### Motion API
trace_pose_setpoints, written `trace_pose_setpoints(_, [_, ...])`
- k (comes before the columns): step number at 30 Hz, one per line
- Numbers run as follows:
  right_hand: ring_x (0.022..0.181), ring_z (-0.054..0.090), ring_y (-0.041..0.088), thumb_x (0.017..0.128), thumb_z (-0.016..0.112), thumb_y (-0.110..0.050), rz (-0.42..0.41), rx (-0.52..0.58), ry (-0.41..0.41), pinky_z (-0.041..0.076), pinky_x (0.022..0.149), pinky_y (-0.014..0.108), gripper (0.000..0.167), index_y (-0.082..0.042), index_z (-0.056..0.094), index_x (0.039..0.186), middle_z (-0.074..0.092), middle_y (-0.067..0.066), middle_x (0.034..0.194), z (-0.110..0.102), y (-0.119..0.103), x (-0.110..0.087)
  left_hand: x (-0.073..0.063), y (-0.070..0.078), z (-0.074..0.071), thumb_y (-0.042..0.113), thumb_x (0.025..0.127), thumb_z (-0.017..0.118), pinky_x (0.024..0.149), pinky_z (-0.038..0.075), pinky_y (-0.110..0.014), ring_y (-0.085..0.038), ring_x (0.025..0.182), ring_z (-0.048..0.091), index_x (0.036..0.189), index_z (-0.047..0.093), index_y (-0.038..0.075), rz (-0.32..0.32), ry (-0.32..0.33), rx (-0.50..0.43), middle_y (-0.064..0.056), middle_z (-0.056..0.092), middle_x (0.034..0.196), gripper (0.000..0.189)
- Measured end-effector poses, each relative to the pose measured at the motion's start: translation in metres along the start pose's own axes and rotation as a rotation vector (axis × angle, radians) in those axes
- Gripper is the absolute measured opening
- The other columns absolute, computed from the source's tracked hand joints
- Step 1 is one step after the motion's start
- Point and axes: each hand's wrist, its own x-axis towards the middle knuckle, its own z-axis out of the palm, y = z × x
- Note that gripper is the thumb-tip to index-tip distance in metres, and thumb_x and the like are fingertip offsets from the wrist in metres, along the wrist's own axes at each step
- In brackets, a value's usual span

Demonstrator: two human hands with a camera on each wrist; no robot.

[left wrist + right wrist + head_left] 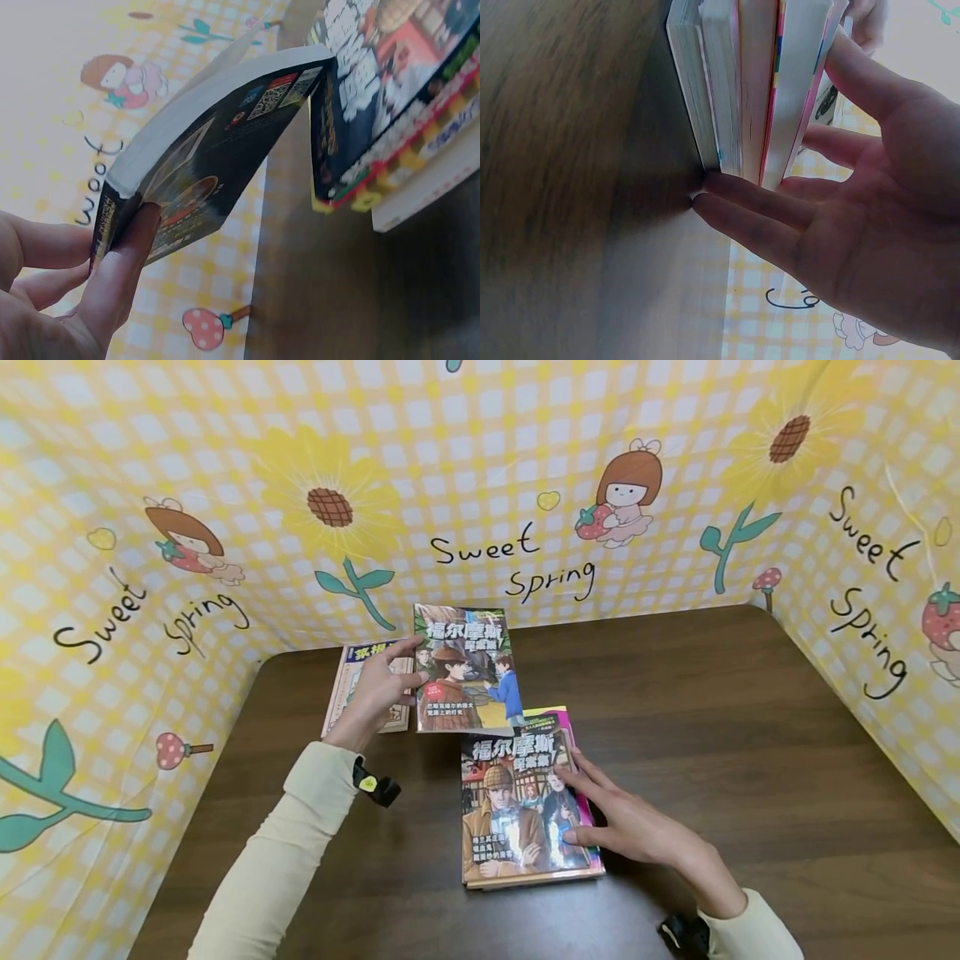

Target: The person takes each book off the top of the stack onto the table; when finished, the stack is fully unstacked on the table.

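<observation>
My left hand (375,693) pinches a thin comic-style paperback (468,668) by its left spine edge, thumb on the front cover. In the left wrist view the paperback's dark back cover (225,161) faces the camera, tilted, one corner by the stack. Below it lies a stack of books (517,827), topped by a cover showing a figure in a checked cap. At the stack's right side is my right hand (637,827), its thumb on the top cover. Extended fingers (754,199) of that hand touch the stack's edge in the right wrist view.
Another book (337,693) with a pale cover and blue title band lies at the back left, partly hidden by my left hand. Under everything is a dark wooden table (712,718). Yellow checked cloth (480,485) rises behind it and at both sides.
</observation>
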Motion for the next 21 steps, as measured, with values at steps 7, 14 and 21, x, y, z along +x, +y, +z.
trace_pose_setpoints(7, [0.138,0.028,0.042,0.089,0.065,-0.044,0.01,0.006,-0.003,0.036,0.101,0.062,0.08,-0.021,0.025,0.154,0.002,0.012,0.161,-0.001,0.002,0.001,0.02,-0.005,-0.009,0.0,0.093,0.059,0.057,0.056,-0.033,-0.014,0.072,0.06,0.147,0.043,0.021,-0.043,0.029,0.049,-0.012,0.034,0.145,0.06])
trace_pose_setpoints(14, [0.138,0.027,0.043,0.089,0.064,-0.046,0.018,0.02,-0.004,0.035,0.101,0.063,0.08,-0.022,0.025,0.154,0.002,0.01,0.162,0.0,0.004,0.001,0.039,-0.013,-0.006,-0.002,0.093,0.057,0.058,0.055,-0.032,-0.017,0.071,0.058,0.147,0.042,0.018,-0.072,0.034,0.087,-0.014,0.034,0.143,0.06])
trace_pose_setpoints(21, [0.139,0.027,0.041,0.089,0.064,-0.047,0.016,0.012,0.001,0.036,0.101,0.061,0.08,-0.023,0.024,0.154,0.001,0.009,0.162,0.0,0.005,0.002,0.054,-0.02,-0.004,-0.007,0.091,0.054,0.051,0.05,-0.031,-0.015,0.062,0.048,0.148,0.039,0.013,-0.067,0.027,0.165,-0.017,0.037,0.138,0.062])
